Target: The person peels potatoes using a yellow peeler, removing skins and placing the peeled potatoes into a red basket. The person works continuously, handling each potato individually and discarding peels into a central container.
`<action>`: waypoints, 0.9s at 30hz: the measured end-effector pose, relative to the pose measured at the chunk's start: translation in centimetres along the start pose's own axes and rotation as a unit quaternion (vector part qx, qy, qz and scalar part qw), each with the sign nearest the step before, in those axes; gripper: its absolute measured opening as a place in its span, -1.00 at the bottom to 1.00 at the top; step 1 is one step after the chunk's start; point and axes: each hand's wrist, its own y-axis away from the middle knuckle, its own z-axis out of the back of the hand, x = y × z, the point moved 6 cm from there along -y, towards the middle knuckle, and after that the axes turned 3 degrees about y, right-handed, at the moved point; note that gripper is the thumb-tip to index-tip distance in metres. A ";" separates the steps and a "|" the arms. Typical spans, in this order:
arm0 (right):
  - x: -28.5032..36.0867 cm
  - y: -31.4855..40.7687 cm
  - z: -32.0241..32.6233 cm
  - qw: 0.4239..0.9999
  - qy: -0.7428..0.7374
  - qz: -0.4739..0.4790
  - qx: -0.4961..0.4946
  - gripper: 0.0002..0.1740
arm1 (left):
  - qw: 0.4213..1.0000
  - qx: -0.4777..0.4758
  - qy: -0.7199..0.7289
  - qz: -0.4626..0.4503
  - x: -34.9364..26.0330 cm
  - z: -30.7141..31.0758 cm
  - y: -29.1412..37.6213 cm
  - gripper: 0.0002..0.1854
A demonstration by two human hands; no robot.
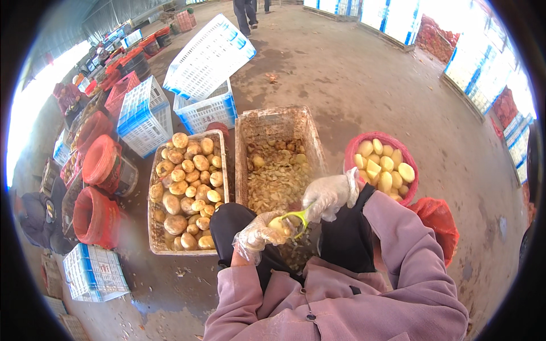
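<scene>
My left hand (261, 234), in a clear plastic glove, grips a pale potato (279, 226) above my lap. In my gloved right hand (326, 197) is a yellow-green peeler (303, 218), its head against or very close to the potato. Beyond my knees a dirty plastic crate (279, 113) holds a heap of potato peelings (277, 183). To the left stands a shallow crate (152, 238) piled with unpeeled potatoes (187, 187). On the right, peeled potatoes (384, 166) fill a container lined with pink-red mesh (350, 147), close to my right forearm.
White-and-blue crates (209, 59) lie stacked and tilted ahead. Buckets covered in red mesh (102, 164) line the left side, where a person (40, 217) sits. Another person's legs (245, 17) show at the top. A red mesh bag (439, 226) lies by my right elbow.
</scene>
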 end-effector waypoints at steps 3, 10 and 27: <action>0.1 1.7 2.6 0.974 0.162 -0.080 -0.138 -0.67 | 0.995 0.052 0.061 -0.054 -1.4 -0.6 0.5 -0.17; -0.1 4.1 3.9 0.946 0.003 -0.105 -0.306 -0.61 | 0.992 -0.068 -0.022 -0.099 -4.1 -0.2 -1.4 -0.27; -0.3 3.0 2.2 0.952 -0.034 -0.093 -0.290 -0.61 | 0.983 -0.128 -0.028 -0.132 -5.4 0.9 -2.5 -0.20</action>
